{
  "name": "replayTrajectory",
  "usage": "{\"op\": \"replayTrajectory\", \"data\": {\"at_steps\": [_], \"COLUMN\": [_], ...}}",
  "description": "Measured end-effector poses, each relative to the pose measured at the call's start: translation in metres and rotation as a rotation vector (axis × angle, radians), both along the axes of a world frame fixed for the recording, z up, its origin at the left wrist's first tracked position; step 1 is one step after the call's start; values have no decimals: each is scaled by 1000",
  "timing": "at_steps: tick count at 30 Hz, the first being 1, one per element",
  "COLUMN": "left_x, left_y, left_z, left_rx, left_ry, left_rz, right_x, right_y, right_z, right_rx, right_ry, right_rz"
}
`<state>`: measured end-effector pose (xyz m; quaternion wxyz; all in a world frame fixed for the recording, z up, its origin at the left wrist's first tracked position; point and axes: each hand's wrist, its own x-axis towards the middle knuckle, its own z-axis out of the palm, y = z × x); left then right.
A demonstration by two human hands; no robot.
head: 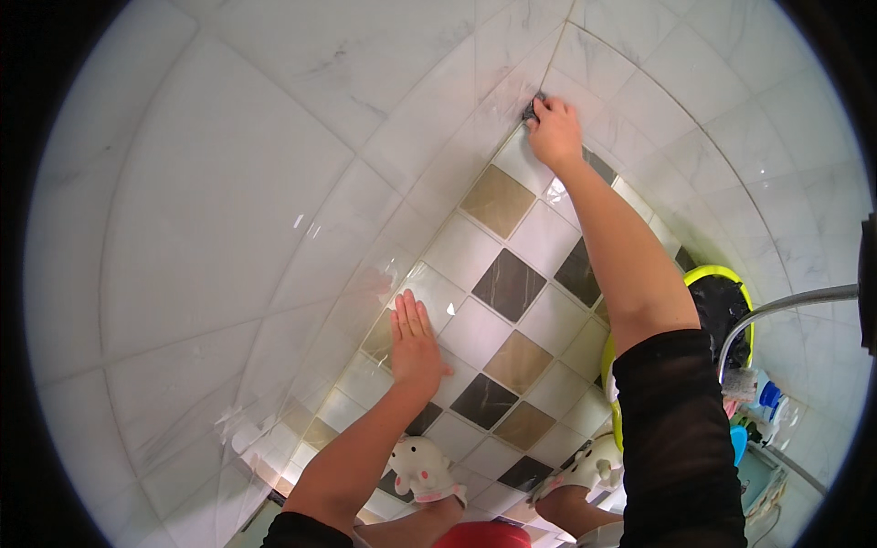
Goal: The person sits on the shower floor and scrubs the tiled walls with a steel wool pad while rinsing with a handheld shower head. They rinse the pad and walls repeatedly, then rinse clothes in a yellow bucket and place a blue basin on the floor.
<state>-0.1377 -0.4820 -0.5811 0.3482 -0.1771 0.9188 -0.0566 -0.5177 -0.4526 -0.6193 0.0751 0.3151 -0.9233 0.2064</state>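
My right hand (553,133) grips a dark scouring pad (533,107), which looks like metal mesh, and holds it against the corner where two tiled walls meet the floor. Part of the pad is hidden under my fingers. Lower down on the left, my left hand (416,342) lies palm down with nothing in it, its fingers stretched out on the checkered tile floor (508,284) beside the foot of the left wall. The floor tiles are white, tan and dark grey, and some of them shine as if wet.
A yellow-rimmed basin (748,301) with something black in it stands by the right wall. A metal hose (795,301) curves over it. Bottles (771,397) are grouped below. White animal-shaped slippers (421,466) are on my feet, near a red object (483,536) at the bottom edge.
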Motion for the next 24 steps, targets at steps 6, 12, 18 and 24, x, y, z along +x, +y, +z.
{"op": "replayTrajectory", "data": {"at_steps": [6, 12, 18, 24], "left_x": [-2, -4, -8, -7], "left_y": [1, 3, 4, 4], "left_z": [4, 2, 5, 1], "left_rx": [13, -65, -50, -32], "left_ry": [-5, -97, -120, -97], "left_rz": [12, -7, -12, -8], "right_x": [24, 181, 99, 45], "right_y": [-8, 6, 39, 104], "right_z": [-10, -20, -14, -8], "right_rx": [81, 175, 165, 391], "right_ry": [-193, -94, -100, 67], "right_rz": [-136, 480, 187, -300]}}
